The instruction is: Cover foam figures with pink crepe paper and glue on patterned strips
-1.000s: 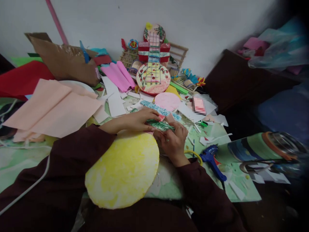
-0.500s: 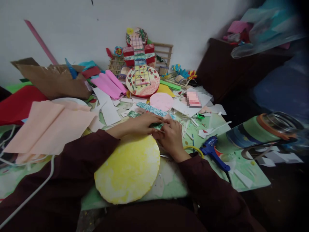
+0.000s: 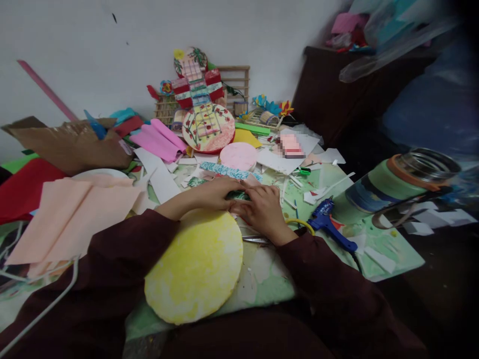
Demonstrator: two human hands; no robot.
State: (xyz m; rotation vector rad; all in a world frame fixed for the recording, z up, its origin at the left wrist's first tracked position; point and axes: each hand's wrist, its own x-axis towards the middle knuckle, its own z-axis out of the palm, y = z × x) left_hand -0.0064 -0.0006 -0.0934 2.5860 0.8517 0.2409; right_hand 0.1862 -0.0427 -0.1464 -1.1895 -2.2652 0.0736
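Observation:
Both of my hands meet over the table behind a round yellow painted disc (image 3: 196,269). My left hand (image 3: 217,194) is curled over a dark green painted strip (image 3: 238,195), its fingertips mostly hidden. From the right, my right hand (image 3: 264,207) closes on the same strip, fingers bent over it and thumb underneath. Just beyond lies a blue-and-white patterned strip (image 3: 230,171), with a pink disc (image 3: 238,154) behind it. Metal scissors (image 3: 256,240) lie partly under my right wrist.
A blue glue gun (image 3: 329,224) and a green bottle (image 3: 377,187) stand at the right. Peach paper (image 3: 86,214) and a brown paper bag (image 3: 75,144) fill the left. A painted guitar-shaped craft (image 3: 209,127) leans at the back. White scraps (image 3: 160,174) litter the table.
The camera view has shifted slightly, moving the background leftward. My hands stay together on the green strip, and the right fingers look flatter over it.

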